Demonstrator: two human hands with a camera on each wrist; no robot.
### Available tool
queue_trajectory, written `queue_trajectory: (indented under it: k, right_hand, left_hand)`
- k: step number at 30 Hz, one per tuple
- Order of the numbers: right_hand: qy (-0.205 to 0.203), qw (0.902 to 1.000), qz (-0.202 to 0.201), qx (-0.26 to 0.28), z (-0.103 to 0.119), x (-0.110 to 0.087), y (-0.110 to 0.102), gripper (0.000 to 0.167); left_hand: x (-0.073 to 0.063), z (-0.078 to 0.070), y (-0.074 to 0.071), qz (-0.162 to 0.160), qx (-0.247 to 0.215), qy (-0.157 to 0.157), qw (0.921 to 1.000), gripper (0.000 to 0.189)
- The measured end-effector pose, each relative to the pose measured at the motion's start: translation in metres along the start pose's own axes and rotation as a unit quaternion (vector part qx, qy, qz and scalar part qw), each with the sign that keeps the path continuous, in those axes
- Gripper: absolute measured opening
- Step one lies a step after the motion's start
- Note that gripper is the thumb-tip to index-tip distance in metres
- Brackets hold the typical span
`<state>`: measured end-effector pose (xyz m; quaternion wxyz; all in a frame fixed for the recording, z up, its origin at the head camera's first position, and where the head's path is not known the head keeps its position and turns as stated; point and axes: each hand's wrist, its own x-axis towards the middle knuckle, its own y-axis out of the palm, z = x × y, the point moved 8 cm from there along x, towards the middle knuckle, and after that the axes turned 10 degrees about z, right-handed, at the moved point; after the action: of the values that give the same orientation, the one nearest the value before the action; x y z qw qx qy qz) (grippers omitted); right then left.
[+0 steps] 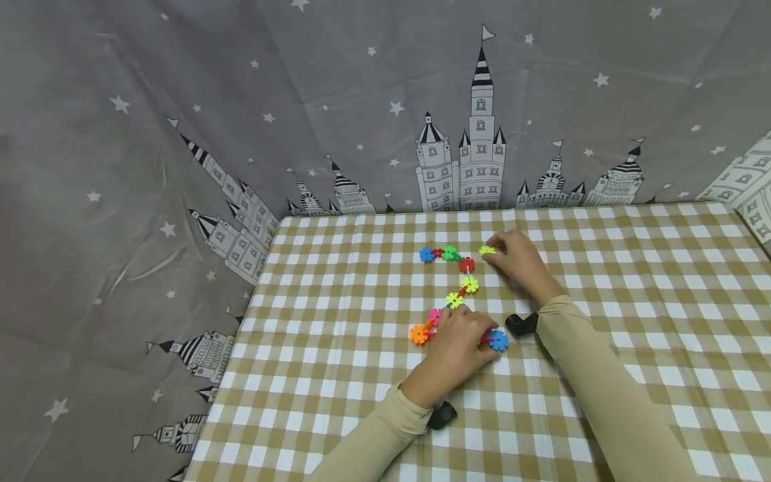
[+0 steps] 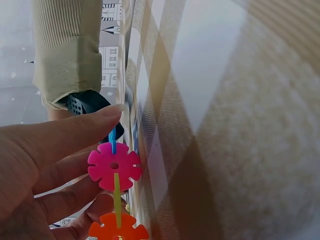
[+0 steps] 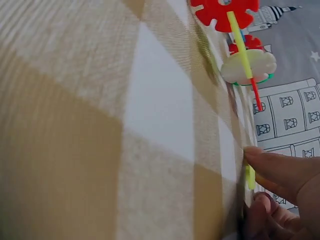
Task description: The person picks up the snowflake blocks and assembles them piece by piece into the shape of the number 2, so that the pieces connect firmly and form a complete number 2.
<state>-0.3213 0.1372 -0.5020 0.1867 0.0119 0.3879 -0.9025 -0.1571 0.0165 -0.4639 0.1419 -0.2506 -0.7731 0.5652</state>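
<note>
A winding chain of interlocking notched plastic discs lies on the tablecloth, with a blue disc (image 1: 426, 254) at its far end and a red disc (image 1: 466, 265) at the upper bend. Over the near part of the chain, my left hand (image 1: 456, 348) curls its thumb and fingers around the near end beside a blue disc (image 1: 498, 340). A pink disc (image 2: 114, 167) shows in front of those fingers in the left wrist view, an orange disc (image 2: 119, 229) below it. My right hand (image 1: 519, 260) pinches a separate yellow disc (image 1: 486, 250) by its edge, right of the red disc.
The table (image 1: 325, 281) wears a brown-and-white checked cloth. Behind it and along the left hangs a grey curtain (image 1: 337, 87) printed with castles and stars. A black wrist camera (image 1: 521, 325) sits under the right wrist, another (image 1: 442, 415) by the left.
</note>
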Motion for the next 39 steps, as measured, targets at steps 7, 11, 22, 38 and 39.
queue_trajectory:
  k: [7, 11, 22, 38, 39]
  right_hand:
    - [-0.001, 0.9991, 0.016, 0.039, -0.002, -0.013, -0.004, 0.027]
    - [-0.011, 0.9930, 0.035, 0.112, -0.009, -0.033, -0.003, 0.025]
    - [-0.051, 0.9557, 0.146, 0.251, -0.020, -0.110, 0.016, 0.029]
    - [-0.050, 0.9755, 0.134, 0.167, -0.018, -0.139, 0.028, 0.015]
    - [-0.050, 0.9761, 0.133, 0.164, -0.018, -0.140, 0.028, 0.015]
  left_hand:
    - [0.000, 0.000, 0.001, 0.011, -0.005, -0.004, 0.9999, 0.034]
    - [0.001, 0.001, 0.002, 0.015, -0.009, -0.004, 0.9998, 0.033]
    - [0.004, 0.006, 0.007, 0.020, -0.005, -0.015, 0.9997, 0.027]
    - [0.004, 0.009, 0.007, 0.016, -0.008, -0.023, 0.9996, 0.025]
    - [0.004, 0.009, 0.007, 0.016, -0.008, -0.023, 0.9996, 0.025]
